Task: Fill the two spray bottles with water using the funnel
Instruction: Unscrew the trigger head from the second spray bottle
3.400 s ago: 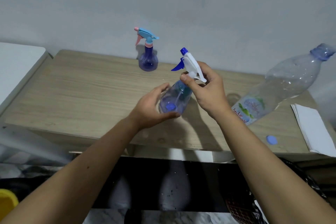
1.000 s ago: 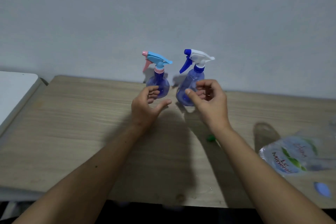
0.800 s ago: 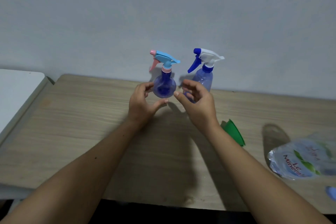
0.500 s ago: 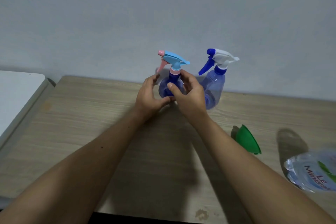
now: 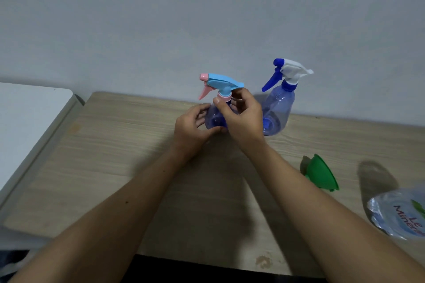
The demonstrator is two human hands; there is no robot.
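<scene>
landmark: the wooden table (image 5: 119,167), set against a pale wall; every place below is given from it.
small spray bottle (image 5: 215,119): upright near the table's back edge, about the middle of its width, wearing a light blue and pink trigger head (image 5: 219,85) that is still screwed on.
left hand (image 5: 192,127): fingers curled round the rounded body of the small spray bottle, steadying it on the table.
right hand (image 5: 243,119): thumb and fingers pinch the pink collar at the neck, just under the trigger head; by the look of it, placed to twist the head off.
tall spray bottle (image 5: 277,110): upright at the table's back edge, just right of the small one, its white and dark blue trigger head in place; nobody touches it.
funnel (image 5: 320,173): green, lying on its side on the table's right part, nearer the front than the bottles, apart from both hands.
water bottle (image 5: 397,216): a large clear one lying at the table's right edge, partly out of view.
water level: i cannot tell whether either spray bottle holds any.
progress: judged early; both heads are on and the funnel is unused.
left to do: take off each head, seat the funnel, pour, close both again.
</scene>
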